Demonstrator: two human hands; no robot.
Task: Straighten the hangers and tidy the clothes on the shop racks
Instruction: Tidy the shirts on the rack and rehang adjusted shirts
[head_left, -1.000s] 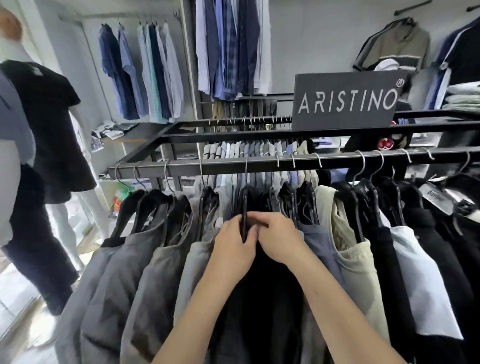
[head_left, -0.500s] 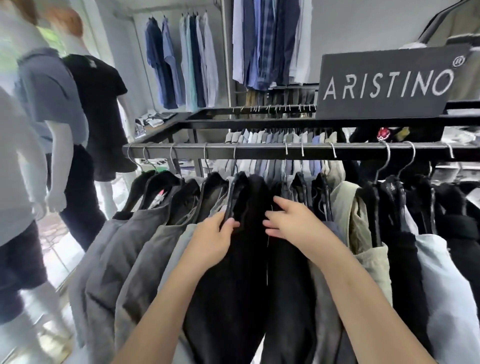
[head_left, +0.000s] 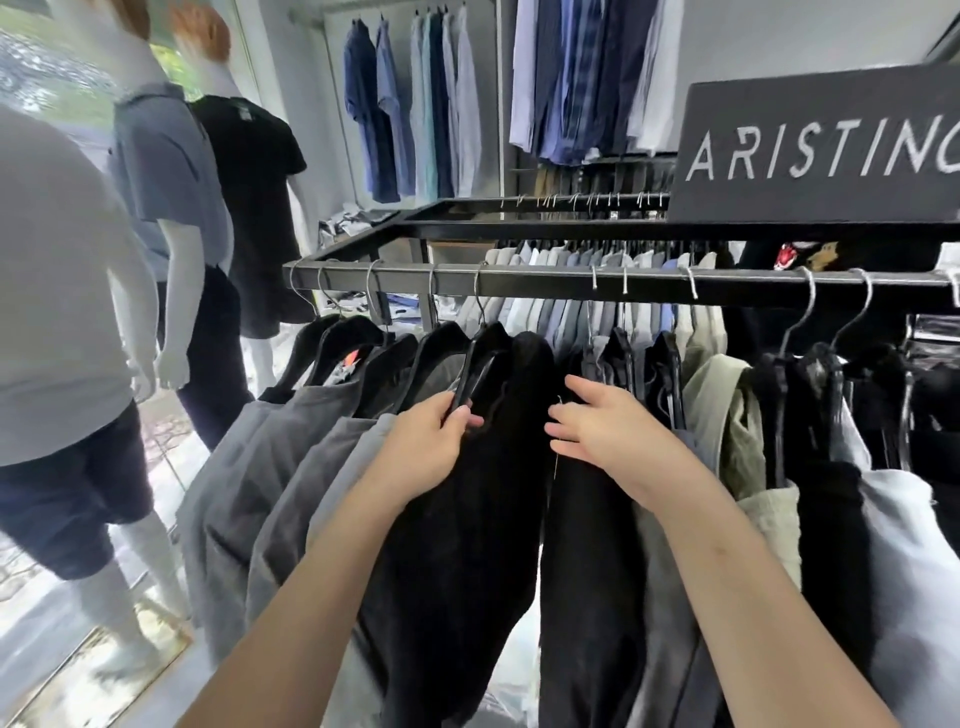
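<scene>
Black hanger (head_left: 469, 375) in left hand (head_left: 427, 451)

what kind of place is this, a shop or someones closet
A clothing shop, most likely. A brand sign tops a rack packed with hung garments, dressed mannequins stand at the left, and more shirts hang along the back wall.

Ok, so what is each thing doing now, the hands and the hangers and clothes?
left hand, grips the black hanger's end.
right hand, open, at the dark clothes.
black hanger, hooked on the rail, tilted.
black garment, hanging on that hanger.
grey garments, hanging, bunched at the rail's left end.
</scene>
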